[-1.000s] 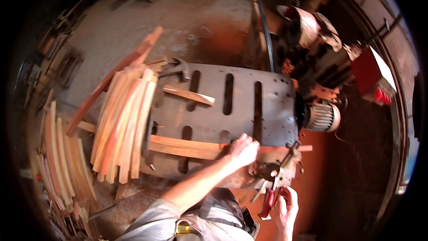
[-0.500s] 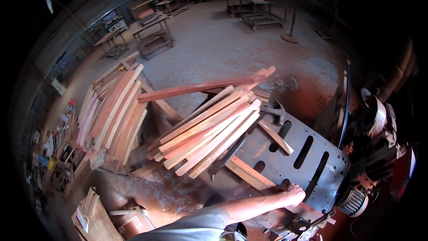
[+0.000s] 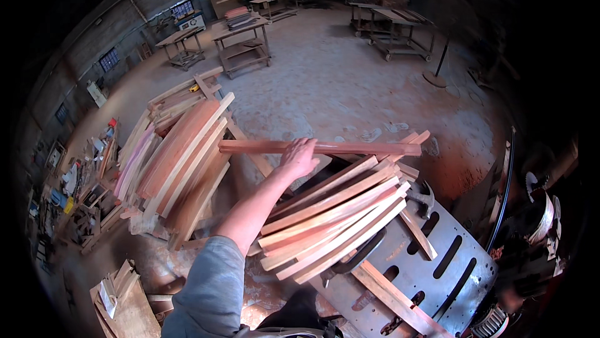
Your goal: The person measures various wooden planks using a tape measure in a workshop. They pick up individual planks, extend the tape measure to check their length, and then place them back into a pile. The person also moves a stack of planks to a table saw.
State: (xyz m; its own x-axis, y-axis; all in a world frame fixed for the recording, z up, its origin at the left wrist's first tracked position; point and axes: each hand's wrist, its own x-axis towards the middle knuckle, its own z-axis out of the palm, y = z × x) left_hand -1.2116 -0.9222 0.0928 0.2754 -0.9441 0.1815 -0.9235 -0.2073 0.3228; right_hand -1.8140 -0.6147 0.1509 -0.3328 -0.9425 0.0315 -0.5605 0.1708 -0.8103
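Note:
A long reddish wooden strip (image 3: 369, 149) lies crosswise at the far end of a stack of wooden strips (image 3: 331, 216). My left hand (image 3: 299, 158) is closed over that strip, left of its middle, with the arm stretched forward. Beneath the strip's right part, the stack's ends stick out. The stack of pale and reddish pieces rests on the left part of a grey metal machine table (image 3: 381, 269). My right hand is out of view.
A second, bigger wood pile (image 3: 187, 150) stands to the left. A claw hammer (image 3: 422, 199) lies beside the stack on the slotted table. One narrow offcut (image 3: 417, 235) and a long wooden bar (image 3: 397, 297) also lie there. Wheeled work tables (image 3: 400, 29) stand far back.
My left hand has gone from the machine table's near edge, forward and left, onto the reddish strip, and closed on it. The whole view has shifted, so things appear further right.

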